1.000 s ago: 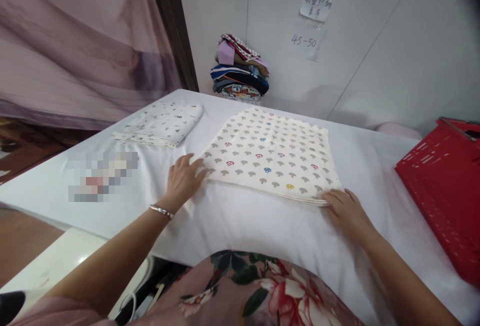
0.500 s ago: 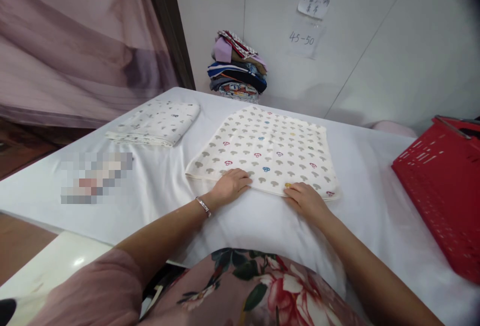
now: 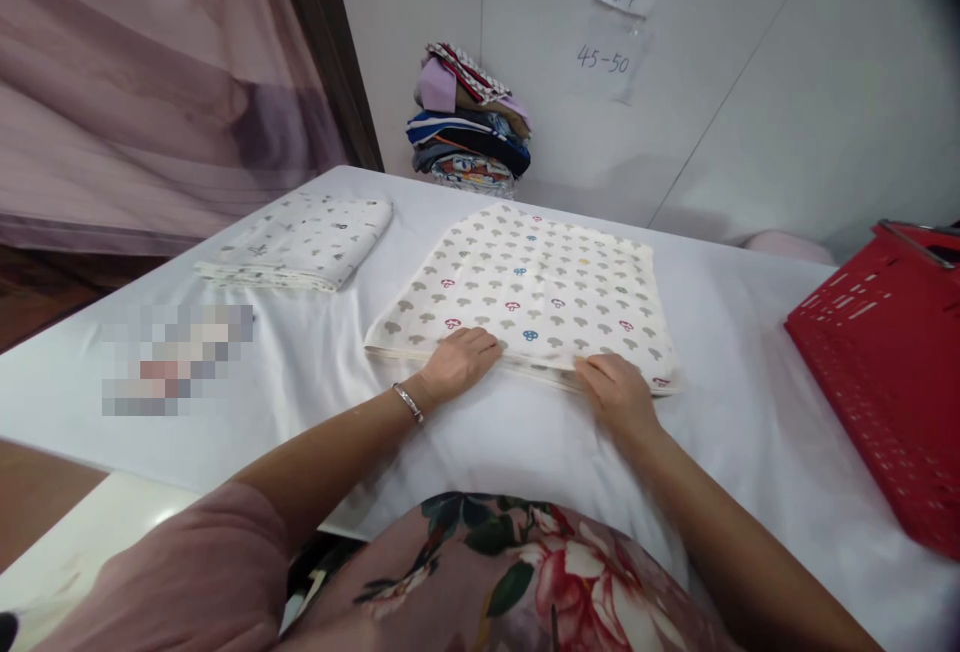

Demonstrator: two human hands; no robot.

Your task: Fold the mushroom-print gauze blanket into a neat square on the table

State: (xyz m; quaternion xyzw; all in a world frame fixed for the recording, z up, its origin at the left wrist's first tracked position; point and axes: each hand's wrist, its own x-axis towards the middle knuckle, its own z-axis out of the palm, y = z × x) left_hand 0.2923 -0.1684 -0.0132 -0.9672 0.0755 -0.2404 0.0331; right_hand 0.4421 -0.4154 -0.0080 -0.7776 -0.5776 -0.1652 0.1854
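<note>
A white cloth (image 3: 555,267) printed with grey mushrooms and a few red, blue and yellow ones lies folded in layers in front of me. My left hand (image 3: 463,362) is closed on its near edge, left of the middle, with the fingers pointing right. At the right part of the same edge, my right hand (image 3: 619,394) pinches the upper layer between thumb and fingers. Between the hands this layer is raised a little, and a strip of the layer below shows under it.
Beyond my left arm, a folded white cloth with small dark prints (image 3: 300,240) rests on the white-covered table (image 3: 750,352). A blurred-out patch hides something nearer me. At the right stands a red plastic basket (image 3: 874,372). Several folded fabrics (image 3: 471,122) are stacked by the wall.
The near edge of the cloth's upper layer has come up slightly, uncovering the layer beneath. My right hand has closed into a pinch on it. The view has shifted slightly.
</note>
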